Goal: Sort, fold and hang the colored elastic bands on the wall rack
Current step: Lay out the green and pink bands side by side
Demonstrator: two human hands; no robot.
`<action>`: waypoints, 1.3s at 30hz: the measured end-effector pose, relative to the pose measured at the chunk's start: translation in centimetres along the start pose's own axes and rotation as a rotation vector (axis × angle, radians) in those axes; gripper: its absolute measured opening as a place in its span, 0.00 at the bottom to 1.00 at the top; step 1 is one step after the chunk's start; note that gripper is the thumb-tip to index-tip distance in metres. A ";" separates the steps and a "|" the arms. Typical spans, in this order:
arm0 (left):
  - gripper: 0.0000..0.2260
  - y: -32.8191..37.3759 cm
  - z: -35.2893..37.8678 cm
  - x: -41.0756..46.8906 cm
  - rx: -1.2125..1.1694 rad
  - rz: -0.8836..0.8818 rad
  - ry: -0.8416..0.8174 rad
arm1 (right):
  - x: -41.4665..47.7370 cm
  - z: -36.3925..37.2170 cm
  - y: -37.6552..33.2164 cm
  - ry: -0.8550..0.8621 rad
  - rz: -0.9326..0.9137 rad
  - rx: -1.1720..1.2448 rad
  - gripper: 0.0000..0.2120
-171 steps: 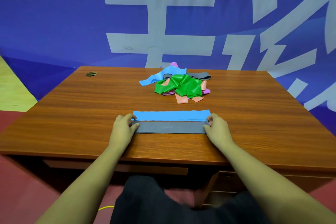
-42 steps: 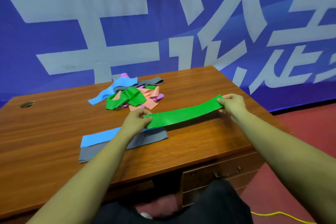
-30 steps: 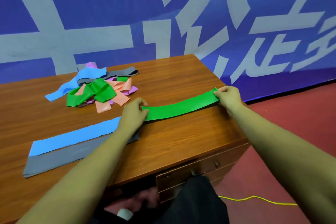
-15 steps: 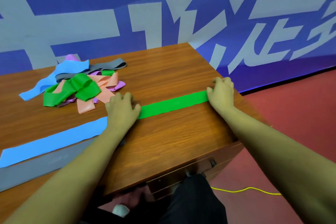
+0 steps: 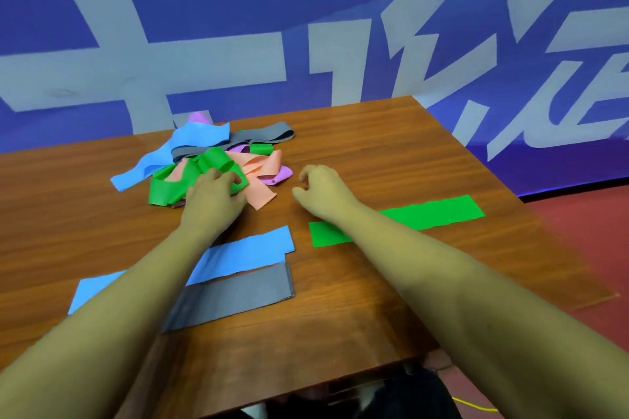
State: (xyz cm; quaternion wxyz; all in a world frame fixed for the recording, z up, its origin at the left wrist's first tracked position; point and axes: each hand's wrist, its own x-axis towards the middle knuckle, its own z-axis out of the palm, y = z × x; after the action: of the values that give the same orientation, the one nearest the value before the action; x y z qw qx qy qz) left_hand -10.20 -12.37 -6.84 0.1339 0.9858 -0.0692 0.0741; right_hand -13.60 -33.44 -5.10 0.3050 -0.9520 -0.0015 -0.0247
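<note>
Three flat bands laid out on the desk [image 5: 374, 153]: blue band [image 5: 245, 252] beside grey band [image 5: 238, 292], flat green band [image 5: 435, 214] off to the right. Gripped the crumpled green band [image 5: 211, 160] in the pile [image 5: 262, 163] with the left hand [image 5: 212, 196]. Held the right hand [image 5: 321, 187] loose and empty just beside the pile

left hand [image 5: 212, 197] gripping tangled green band [image 5: 163, 190], right hand [image 5: 323, 187] loosely curled

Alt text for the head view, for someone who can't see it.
The left hand grips a crumpled green band in a tangled pile on a wooden desk; the right hand holds nothing. A flat blue band, flat grey band and flat green band lie nearer.
</note>
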 end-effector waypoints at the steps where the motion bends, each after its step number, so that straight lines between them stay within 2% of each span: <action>1: 0.16 -0.5 0.3 0.2 -0.010 0.001 -0.026 | 0.6 0.8 -0.7 -0.023 -0.003 0.006 0.14; 4: 0.16 -1.4 0.9 0.6 -0.061 -0.001 -0.056 | 2.2 3.2 -2.3 -0.058 -0.001 -0.017 0.15; 8: 0.15 -2.0 1.6 1.1 -0.077 0.047 0.001 | 3.3 5.8 -3.4 -0.010 0.077 -0.126 0.20; 12: 0.16 -3.2 2.4 1.0 -0.113 0.097 0.024 | 3.7 7.2 -4.0 0.060 0.118 -0.195 0.14; 14: 0.16 -3.7 2.6 0.8 -0.123 0.122 0.031 | 3.6 7.3 -4.3 0.055 0.141 -0.197 0.17; 16: 0.17 -4.0 2.6 0.5 -0.136 0.128 0.020 | 3.5 7.2 -4.6 0.033 0.193 -0.142 0.16; 19: 0.18 -3.9 2.1 0.2 -0.153 0.105 0.000 | 3.7 6.4 -5.2 0.000 0.213 0.022 0.04; 22: 0.19 -3.8 1.1 0.0 -0.191 0.055 -0.005 | 3.7 4.7 -6.3 0.027 0.143 0.197 0.10; 25: 0.17 -3.9 -0.6 -0.1 -0.274 0.001 0.048 | 3.7 1.9 -8.4 0.136 0.077 0.384 0.09; 29: 0.08 -4.0 -4.0 -0.1 -0.286 -0.105 0.109 | 3.9 -2.1 -11.5 0.264 -0.045 0.586 0.08; 31: 0.08 -4.0 -5.7 0.0 -0.324 -0.135 0.164 | 3.5 -4.1 -13.0 0.304 -0.105 0.647 0.09; 34: 0.10 -3.2 -8.3 0.1 -0.420 -0.078 0.336 | 2.4 -6.5 -15.0 0.285 -0.189 0.687 0.13; 35: 0.09 -2.4 -9.4 -0.2 -0.496 -0.035 0.347 | 1.9 -7.1 -15.5 0.271 -0.218 0.666 0.13; 37: 0.11 -0.9 -11.3 -0.2 -0.749 0.027 0.228 | 0.9 -8.4 -16.3 0.232 -0.259 0.623 0.12; 39: 0.18 0.5 -13.0 -0.4 -1.018 0.059 0.007 | 0.0 -9.8 -16.9 0.185 -0.261 0.635 0.13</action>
State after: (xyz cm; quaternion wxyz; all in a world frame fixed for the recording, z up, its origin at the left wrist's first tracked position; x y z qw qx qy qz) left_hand -12.30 -9.19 5.62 0.5954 0.7929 -0.1240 0.0383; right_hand -14.33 -25.37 12.65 0.5787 -0.7954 -0.1033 -0.1478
